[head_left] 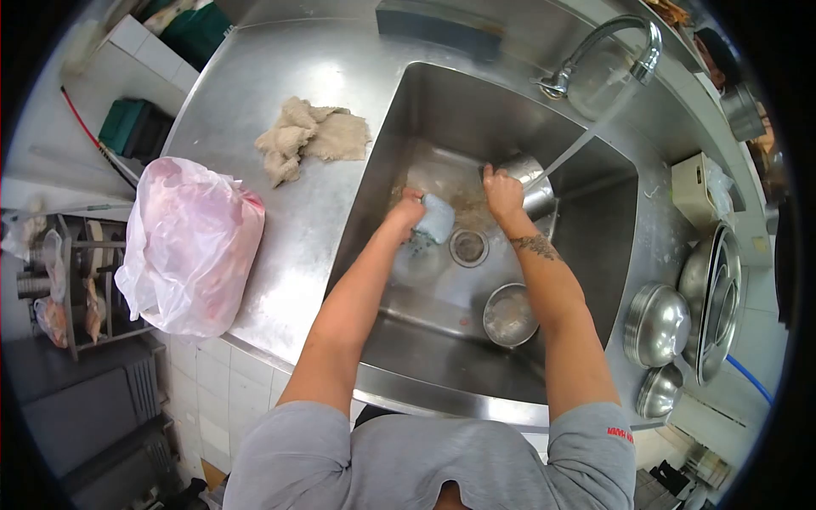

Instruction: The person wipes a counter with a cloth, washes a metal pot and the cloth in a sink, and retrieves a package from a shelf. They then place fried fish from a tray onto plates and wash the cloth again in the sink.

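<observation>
Deep in the sink (595, 246), my left hand (410, 211) is closed around a pale blue, rounded thing (436, 218) with dark green bits just below it; its exact kind I cannot tell. To the right, my right hand (505, 190) grips the near side of a steel bowl (537, 189), which lies tilted. Water from the tap (648, 59) runs down into this bowl. Between my hands sits the round drain (468, 247). Another small steel bowl (511, 315) stands on the sink floor, close to my right forearm.
A crumpled beige cloth (313, 138) lies on the steel counter (285, 246) left of the sink. Nearer me is a full white plastic bag (197, 246). Stacked steel bowls (659, 325), large round pans (718, 297) and a cream container (701, 191) line the right side.
</observation>
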{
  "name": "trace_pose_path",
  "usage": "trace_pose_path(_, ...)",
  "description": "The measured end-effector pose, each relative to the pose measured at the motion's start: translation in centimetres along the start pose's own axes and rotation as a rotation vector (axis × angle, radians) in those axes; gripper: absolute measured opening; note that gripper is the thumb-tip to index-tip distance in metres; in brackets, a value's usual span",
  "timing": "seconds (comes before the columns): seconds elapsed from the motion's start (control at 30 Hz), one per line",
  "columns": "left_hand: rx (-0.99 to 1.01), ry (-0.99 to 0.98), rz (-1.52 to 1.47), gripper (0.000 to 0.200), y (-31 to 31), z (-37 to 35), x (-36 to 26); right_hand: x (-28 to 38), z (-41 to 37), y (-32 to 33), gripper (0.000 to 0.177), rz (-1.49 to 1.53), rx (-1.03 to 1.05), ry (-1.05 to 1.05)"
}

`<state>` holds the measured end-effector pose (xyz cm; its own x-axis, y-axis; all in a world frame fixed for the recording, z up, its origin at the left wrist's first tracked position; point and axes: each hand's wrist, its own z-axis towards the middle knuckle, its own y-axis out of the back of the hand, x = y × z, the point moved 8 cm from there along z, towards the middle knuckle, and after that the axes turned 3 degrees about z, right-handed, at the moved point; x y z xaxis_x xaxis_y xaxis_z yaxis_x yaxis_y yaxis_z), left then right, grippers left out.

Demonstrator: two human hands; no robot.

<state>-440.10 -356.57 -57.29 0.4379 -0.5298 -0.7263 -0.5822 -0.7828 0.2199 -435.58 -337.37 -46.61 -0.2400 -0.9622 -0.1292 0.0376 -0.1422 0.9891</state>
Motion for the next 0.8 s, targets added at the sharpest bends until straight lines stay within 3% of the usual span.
trace_pose_path(0.13, 0.196, -0.011, -0.476, 0.019, -7.5, -0.4, -3.3, -3.6, -1.0, 2.6, 0.043, 0.240, -0.087, -0.223)
trace_pose_path(0.2, 0.376, -0.019, -0.436, 0.022, -12.3, -1.0, -4.9, -4.6, -2.3, 4.5, 0.048, 0.437, -0.123, -0.353)
trace_pose_path(0.3, 0.475, -0.013, 0.050, 0.033, -16.5, -3.2, -5.4, -5.3, -3.5, 3.9, 0.046, 0.479, -0.136, -0.344)
trace_pose_path(0.4, 0.230, -0.832, 0.849, 0.042, -18.8, -2.2, -3.8, -6.4, -4.6, 4.4, 0.044, 0.517, -0.096, -0.360)
trace_pose_path(0.47, 0.394, -1.038, 1.486, 0.031, -16.4, -6.2, -6.1, -6.9, -5.5, 3.5, 0.043, 0.557, -0.053, -0.375)
trace_pose_path(0.53, 0.160, -1.521, 1.530, 0.026, -15.0, -5.6, -8.6, -6.6, -6.2, 2.0, 0.042, 0.634, -0.019, -0.366)
trace_pose_path(0.63, -0.013, -1.653, 1.355, 0.023, -13.7, -5.7, -10.7, -6.5, -4.5, 2.9, 0.042, 0.643, -0.033, -0.320)
trace_pose_path(0.67, -0.103, -1.594, 1.355, 0.019, -13.7, -5.1, -9.6, -7.0, -4.4, 3.7, 0.043, 0.705, -0.016, -0.401)
trace_pose_path(0.77, 0.159, -0.672, 1.404, 0.020, -16.0, -2.8, -5.8, -7.1, -4.8, 3.9, 0.042, 0.707, -0.100, -0.515)
trace_pose_path(0.8, 0.318, -0.450, 1.028, 0.022, -17.0, -2.7, -5.2, -6.7, -5.5, 3.5, 0.038, 0.694, -0.061, -0.581)
